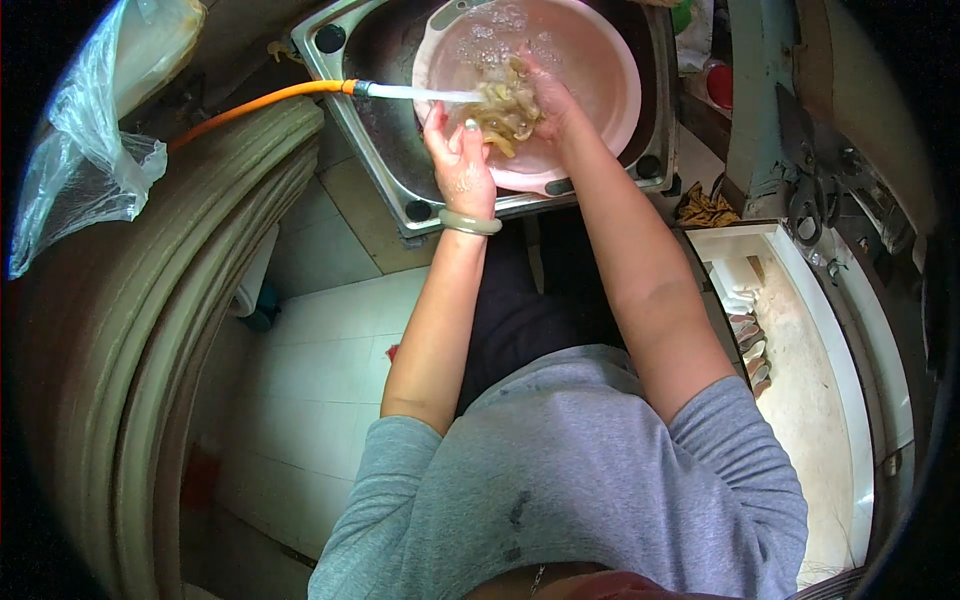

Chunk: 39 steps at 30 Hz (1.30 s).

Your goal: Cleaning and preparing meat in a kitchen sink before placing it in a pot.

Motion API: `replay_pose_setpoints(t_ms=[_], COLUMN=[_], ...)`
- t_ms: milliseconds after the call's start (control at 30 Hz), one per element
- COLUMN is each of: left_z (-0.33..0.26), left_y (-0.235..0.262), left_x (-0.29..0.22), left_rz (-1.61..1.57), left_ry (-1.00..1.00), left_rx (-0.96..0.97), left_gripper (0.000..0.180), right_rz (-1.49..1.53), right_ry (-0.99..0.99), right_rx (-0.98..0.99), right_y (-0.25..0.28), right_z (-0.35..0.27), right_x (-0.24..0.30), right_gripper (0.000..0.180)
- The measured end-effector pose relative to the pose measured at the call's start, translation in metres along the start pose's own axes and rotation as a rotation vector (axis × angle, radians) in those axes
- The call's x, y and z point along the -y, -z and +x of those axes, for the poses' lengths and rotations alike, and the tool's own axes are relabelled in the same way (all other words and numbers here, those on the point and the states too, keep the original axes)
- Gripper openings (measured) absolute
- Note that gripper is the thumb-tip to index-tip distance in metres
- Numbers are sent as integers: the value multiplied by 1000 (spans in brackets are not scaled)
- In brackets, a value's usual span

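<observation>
A clump of wet, yellowish-brown food strips [508, 108] is between my hands over a pale pink basin [622, 95]; I cannot tell their exact kind. My right hand [552, 105] cups the clump from the right, its fingertips partly hidden by it. On the other side, my left hand [464, 170] is turned up with fingers apart, thumb close to the clump's edge; a pale green bangle [470, 223] circles that wrist. From an orange hose [270, 97] with a clear end, water streams onto the strips. Bubbly water fills the basin.
The basin sits in a metal sink [385, 170] with raised edges. Left of it are large stacked round-edged boards [215, 190] and a clear plastic bag [95, 150]. Scissors [808, 205] hang at the right, above a white-framed opening [800, 350]. Pale floor tiles [310, 390] lie below.
</observation>
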<state>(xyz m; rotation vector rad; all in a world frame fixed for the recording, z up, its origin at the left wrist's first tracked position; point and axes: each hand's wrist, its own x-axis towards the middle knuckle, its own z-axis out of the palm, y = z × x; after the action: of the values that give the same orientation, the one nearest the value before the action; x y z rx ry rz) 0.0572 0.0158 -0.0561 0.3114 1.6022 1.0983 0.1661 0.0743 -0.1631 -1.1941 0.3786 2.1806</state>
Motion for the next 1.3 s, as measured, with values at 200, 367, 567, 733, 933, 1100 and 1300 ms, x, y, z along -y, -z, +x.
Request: replay_pose_setpoints(t_ms=[200,367,567,733,933,1100,1300], left_z=[18,41,44,-26,-5,-2,-17], left_y=[-13,-22,17,-12,-1,-1,-3], left_x=[34,20,42,-16,-18,-10,-9], left_rz=[-155,-565,-852,-750,-721,-649,-543], left_ry=[49,239,323,382,418,442,479], left_rx=[-64,-21,446,724,522,327,194], left_gripper=[56,69,67,79,73,69,63], right_rz=[-66,-650,-1758,-1837,-1806,-1710,-1633], right_ry=[-48,272,1213,1250,1334,1454,1351], right_rx=[100,-56,54,-218,-271,-278,-268], right_y=[-11,-34,-77,-88,-103,-99,-81], right_z=[-15,-43,-122,-130,-124,-110,-106], right_x=[-3,-15,-43,-52,-50,-47,-49], right_gripper=[46,30,51,54,36,19,20])
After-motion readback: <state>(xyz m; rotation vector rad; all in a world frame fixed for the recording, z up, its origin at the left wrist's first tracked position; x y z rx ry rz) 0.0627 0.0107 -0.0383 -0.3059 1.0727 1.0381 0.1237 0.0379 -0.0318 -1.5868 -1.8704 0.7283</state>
